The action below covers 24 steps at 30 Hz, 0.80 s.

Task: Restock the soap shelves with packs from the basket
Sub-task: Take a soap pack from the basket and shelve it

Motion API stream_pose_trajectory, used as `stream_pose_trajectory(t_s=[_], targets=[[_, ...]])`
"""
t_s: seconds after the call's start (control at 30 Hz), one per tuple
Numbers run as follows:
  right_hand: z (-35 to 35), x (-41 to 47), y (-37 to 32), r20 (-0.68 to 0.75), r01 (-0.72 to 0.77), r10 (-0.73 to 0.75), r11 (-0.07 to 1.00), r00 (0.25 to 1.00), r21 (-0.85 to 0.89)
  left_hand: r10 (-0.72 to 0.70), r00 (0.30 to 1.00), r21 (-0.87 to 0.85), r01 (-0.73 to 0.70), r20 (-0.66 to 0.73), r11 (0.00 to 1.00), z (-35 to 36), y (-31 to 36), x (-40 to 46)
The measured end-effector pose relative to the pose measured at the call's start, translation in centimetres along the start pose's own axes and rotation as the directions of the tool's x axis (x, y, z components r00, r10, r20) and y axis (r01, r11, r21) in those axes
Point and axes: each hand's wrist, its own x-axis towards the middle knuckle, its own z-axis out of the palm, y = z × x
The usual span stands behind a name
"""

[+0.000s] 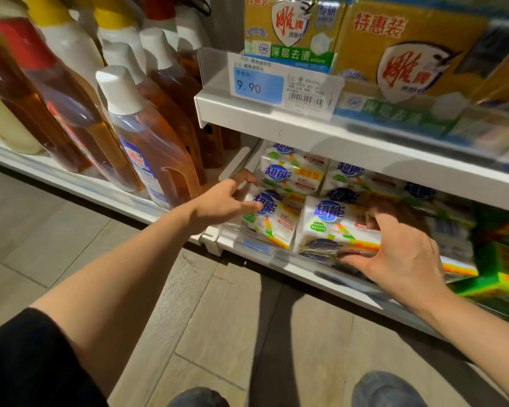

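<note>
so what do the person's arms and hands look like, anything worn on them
Both forearms are bare. The left arm has a black sleeve ending around the elbow; no sleeve shows on the right arm in this view. The left hand and right hand wear no gloves, and no rings, watch or bracelet can be seen.

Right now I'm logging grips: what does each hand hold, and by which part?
The left hand grips a white soap pack at its upper left end. The right hand holds another white pack by its right end.
</note>
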Motion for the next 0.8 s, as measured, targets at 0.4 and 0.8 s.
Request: stream_pose_trajectory(t_s=[0.4, 0.8], targets=[[0.4, -0.2, 0.3, -0.087, 0.049, -0.049, 0.999, 0.995, -0.001, -0.114, 0.987, -0.01, 0.116, 0.114, 0.993, -1.5, -0.8, 0.2], [0.1, 0.1, 0.2, -0.069, 0.046, -0.048, 0.999, 0.996, -0.028, -0.024, 1.0, -0.047, 0.024, 0.001, 0.999, 1.9, -1.1, 0.5]])
